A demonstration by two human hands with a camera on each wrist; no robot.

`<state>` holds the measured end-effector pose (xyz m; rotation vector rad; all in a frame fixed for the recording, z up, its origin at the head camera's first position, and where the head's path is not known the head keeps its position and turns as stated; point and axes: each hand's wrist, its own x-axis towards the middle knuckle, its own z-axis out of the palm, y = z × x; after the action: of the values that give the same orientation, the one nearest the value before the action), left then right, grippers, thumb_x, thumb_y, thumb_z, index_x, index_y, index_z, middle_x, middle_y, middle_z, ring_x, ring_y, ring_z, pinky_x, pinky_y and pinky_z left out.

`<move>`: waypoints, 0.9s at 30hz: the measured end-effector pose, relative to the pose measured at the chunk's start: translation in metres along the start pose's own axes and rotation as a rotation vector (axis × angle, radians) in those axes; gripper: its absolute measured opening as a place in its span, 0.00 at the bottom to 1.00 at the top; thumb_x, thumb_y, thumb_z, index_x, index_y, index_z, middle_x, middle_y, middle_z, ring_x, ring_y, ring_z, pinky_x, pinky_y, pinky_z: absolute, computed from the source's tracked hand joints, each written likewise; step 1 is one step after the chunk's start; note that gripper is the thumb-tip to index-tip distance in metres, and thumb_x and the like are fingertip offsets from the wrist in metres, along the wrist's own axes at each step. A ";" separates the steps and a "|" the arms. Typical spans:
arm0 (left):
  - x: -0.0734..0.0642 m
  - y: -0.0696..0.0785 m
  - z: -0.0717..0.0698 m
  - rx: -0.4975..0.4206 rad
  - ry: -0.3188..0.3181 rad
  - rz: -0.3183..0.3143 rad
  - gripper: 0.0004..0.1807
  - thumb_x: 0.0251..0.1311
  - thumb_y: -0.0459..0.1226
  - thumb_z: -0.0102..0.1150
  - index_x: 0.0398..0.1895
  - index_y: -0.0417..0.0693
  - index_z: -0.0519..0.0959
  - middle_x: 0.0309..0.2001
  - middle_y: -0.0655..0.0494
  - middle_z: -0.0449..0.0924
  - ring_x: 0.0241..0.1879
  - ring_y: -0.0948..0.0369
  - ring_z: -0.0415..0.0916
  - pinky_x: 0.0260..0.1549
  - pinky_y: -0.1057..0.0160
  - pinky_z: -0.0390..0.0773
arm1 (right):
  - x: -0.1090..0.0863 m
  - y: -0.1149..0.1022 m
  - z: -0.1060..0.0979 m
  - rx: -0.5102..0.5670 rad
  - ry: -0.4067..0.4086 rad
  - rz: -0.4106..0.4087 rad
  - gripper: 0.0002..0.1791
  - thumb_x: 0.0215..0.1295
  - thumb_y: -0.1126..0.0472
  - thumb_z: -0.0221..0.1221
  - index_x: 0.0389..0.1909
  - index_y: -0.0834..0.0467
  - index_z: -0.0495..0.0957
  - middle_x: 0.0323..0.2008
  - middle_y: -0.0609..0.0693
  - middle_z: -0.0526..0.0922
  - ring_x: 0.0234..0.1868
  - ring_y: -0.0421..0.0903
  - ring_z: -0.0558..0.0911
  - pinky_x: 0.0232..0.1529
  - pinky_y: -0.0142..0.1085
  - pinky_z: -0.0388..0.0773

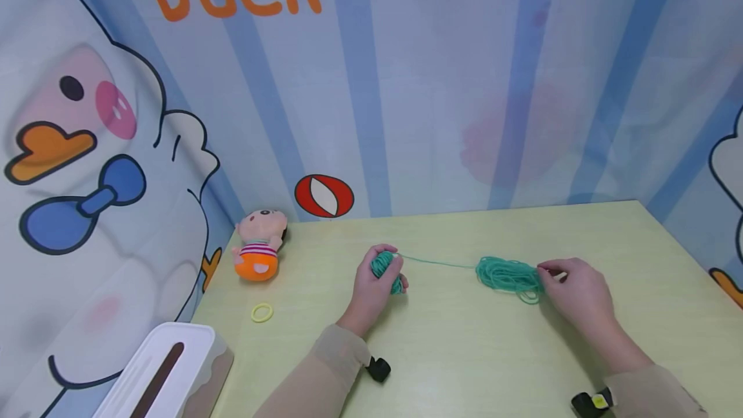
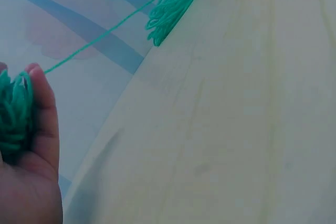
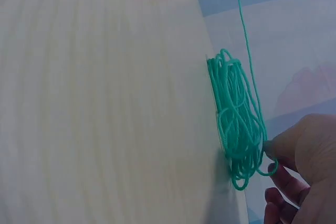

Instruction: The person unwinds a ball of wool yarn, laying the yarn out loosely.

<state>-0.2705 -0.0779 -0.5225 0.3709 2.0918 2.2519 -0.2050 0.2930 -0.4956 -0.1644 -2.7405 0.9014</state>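
Fingers of the left hand (image 1: 368, 295) are curled round a small, rounded ball of soft green yarn (image 1: 381, 264), and from just past those fingertips a single thin green strand (image 1: 438, 262) runs nearly straight across to a loose, oblong skein of looped green yarn (image 1: 504, 274), right beside the fingertips of the right hand (image 1: 580, 292). Over there, thumb and forefinger pinch yarn at the skein's nearest end. Whether the skein rests on the pale yellow, wood-grained table (image 1: 464, 340) beneath the fingers or hangs just above it, I can't tell!

Winding looks to be the step in hand, skein feeding ball, with plenty of loops left to go. The next move seems to call for the left fingers to lap that strand round the ball while the right pinch eases enough to free a loop; those crossing loops could snarl

Out left of the left fingers, well apart and untouched: a small pink doll with an orange base (image 1: 260, 247), a thin pale-yellow ring (image 1: 262, 320), and a white-topped box with a dark slot (image 1: 148, 357)
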 end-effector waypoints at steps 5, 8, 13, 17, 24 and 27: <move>0.000 0.000 0.001 0.011 -0.031 -0.009 0.28 0.79 0.47 0.66 0.69 0.38 0.73 0.35 0.48 0.83 0.28 0.61 0.82 0.33 0.65 0.88 | -0.003 -0.024 0.015 0.077 0.152 -0.102 0.13 0.75 0.64 0.60 0.52 0.64 0.88 0.57 0.70 0.81 0.58 0.72 0.75 0.50 0.62 0.74; 0.000 0.000 0.001 0.015 -0.050 -0.005 0.27 0.78 0.47 0.67 0.69 0.40 0.74 0.41 0.35 0.82 0.28 0.61 0.81 0.31 0.67 0.85 | -0.003 -0.048 0.027 0.124 0.203 -0.251 0.12 0.72 0.67 0.60 0.50 0.63 0.88 0.56 0.67 0.84 0.59 0.70 0.76 0.56 0.64 0.75; -0.002 0.002 0.002 0.011 -0.097 0.008 0.22 0.79 0.45 0.66 0.69 0.48 0.77 0.51 0.31 0.83 0.28 0.61 0.79 0.31 0.68 0.84 | -0.002 -0.090 0.052 0.134 0.012 -0.432 0.19 0.79 0.62 0.62 0.66 0.61 0.84 0.64 0.61 0.87 0.68 0.66 0.83 0.67 0.64 0.81; -0.002 0.004 0.001 0.020 -0.124 0.008 0.20 0.80 0.44 0.65 0.70 0.55 0.78 0.48 0.49 0.88 0.29 0.60 0.79 0.31 0.68 0.84 | -0.001 -0.118 0.072 0.125 -0.166 -0.441 0.27 0.84 0.57 0.61 0.77 0.61 0.75 0.69 0.59 0.85 0.72 0.63 0.82 0.71 0.61 0.81; -0.003 0.004 0.000 0.057 -0.124 0.026 0.23 0.79 0.43 0.66 0.73 0.61 0.78 0.42 0.56 0.87 0.27 0.62 0.76 0.30 0.68 0.82 | 0.003 -0.144 0.093 0.112 -0.220 -0.387 0.17 0.83 0.58 0.62 0.64 0.61 0.86 0.54 0.54 0.93 0.56 0.54 0.91 0.58 0.54 0.88; -0.003 0.004 0.000 0.081 -0.103 0.010 0.23 0.78 0.45 0.67 0.73 0.63 0.78 0.40 0.57 0.83 0.27 0.61 0.75 0.29 0.68 0.81 | 0.004 -0.147 0.090 0.128 -0.152 -0.381 0.11 0.81 0.61 0.63 0.55 0.59 0.89 0.47 0.52 0.94 0.50 0.51 0.92 0.53 0.52 0.89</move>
<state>-0.2676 -0.0784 -0.5193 0.4917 2.1383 2.1096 -0.2372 0.1240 -0.4771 0.4513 -2.6972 1.0049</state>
